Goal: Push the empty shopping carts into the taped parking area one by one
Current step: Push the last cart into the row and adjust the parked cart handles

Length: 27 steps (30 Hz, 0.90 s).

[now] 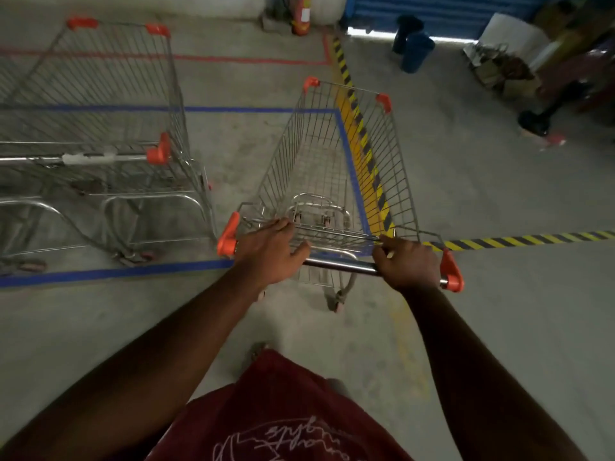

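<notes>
An empty wire shopping cart (336,161) with orange corner caps stands in front of me, its basket lying over the right edge of the blue taped rectangle (109,272). My left hand (271,254) rests over the left end of the handle bar (342,266), fingers fairly straight and reaching onto the basket's rear rim. My right hand (407,264) grips the right end of the bar beside the orange end cap. A second empty cart (100,128) is parked inside the blue tape at the left.
Yellow-black hazard tape (362,151) runs along the blue area's right side and across the floor to the right. Red tape (233,58) marks the floor farther back. A fire extinguisher (301,15), blue bins (416,51) and stacked clutter (506,64) line the back. A person's foot (540,128) is at the right.
</notes>
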### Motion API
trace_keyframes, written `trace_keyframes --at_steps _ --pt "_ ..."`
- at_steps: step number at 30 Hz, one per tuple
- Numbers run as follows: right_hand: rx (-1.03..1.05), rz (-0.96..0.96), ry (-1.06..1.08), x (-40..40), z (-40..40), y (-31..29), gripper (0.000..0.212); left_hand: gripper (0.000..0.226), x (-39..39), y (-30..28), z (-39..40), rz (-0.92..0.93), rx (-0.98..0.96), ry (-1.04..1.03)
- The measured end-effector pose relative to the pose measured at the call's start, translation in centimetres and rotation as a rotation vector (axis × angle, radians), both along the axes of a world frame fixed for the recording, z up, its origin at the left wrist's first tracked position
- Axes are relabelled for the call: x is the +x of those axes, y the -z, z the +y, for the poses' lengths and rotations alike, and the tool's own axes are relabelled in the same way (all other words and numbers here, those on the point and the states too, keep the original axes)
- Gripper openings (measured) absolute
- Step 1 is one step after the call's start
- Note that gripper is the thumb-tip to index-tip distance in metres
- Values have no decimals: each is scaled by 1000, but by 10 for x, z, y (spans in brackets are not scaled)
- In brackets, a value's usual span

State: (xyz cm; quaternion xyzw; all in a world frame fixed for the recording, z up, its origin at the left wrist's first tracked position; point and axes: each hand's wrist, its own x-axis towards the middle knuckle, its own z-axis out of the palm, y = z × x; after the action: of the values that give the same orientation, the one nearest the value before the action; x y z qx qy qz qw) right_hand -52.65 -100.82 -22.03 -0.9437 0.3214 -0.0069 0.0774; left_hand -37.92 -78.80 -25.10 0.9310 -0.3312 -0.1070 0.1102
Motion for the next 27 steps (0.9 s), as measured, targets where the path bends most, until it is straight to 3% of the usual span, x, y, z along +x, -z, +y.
trace_keyframes --at_steps 12,20,24,27 --pt "-30 -108 -155 132 -93 12 26 69 90 8 -62 -52 7 -186" --pt "-12 -168 -304 210 -120 23 45 55 151 -13 -85 18 -26 -298" --pt "108 -347 -518 228 -103 32 33 57 170 -14 -87 20 -62 -291" --pt "193 -319 -707 242 -84 36 30 69 188 -20 -87 122 -77 -257"
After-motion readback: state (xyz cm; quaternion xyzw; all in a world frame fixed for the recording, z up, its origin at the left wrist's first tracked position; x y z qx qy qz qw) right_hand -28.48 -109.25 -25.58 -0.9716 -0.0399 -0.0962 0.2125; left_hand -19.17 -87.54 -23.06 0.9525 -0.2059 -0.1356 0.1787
